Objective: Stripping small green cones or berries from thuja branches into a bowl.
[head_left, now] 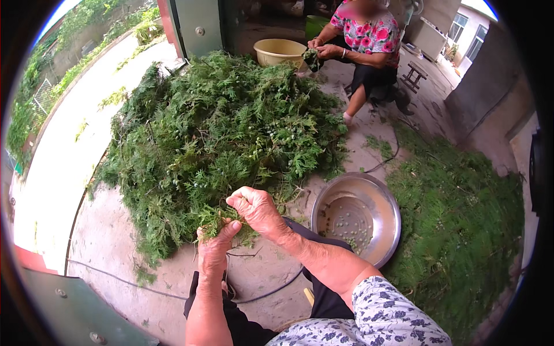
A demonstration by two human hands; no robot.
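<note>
My left hand [214, 245] is closed round a small green cypress sprig [211, 217], thumb on top. Just to its right, my right hand [261, 213] has its fingers curled in a pinch at the sprig's edge; whatever is between the fingertips is too small to make out. Both hands are in front of a large heap of cypress branches [219, 124], which bears small pale berries. A steel bowl [395, 216] stands to the right of my right forearm, with loose round berries [352, 225] scattered over its bottom.
More greenery [456, 225] covers the floor at right. Beyond the heap, another person [369, 37] sits handling a dark green bunch [312, 59] beside a cream basin [280, 46]. A small wooden stool [413, 76] stands behind. A black cable [115, 281] crosses the floor near my feet.
</note>
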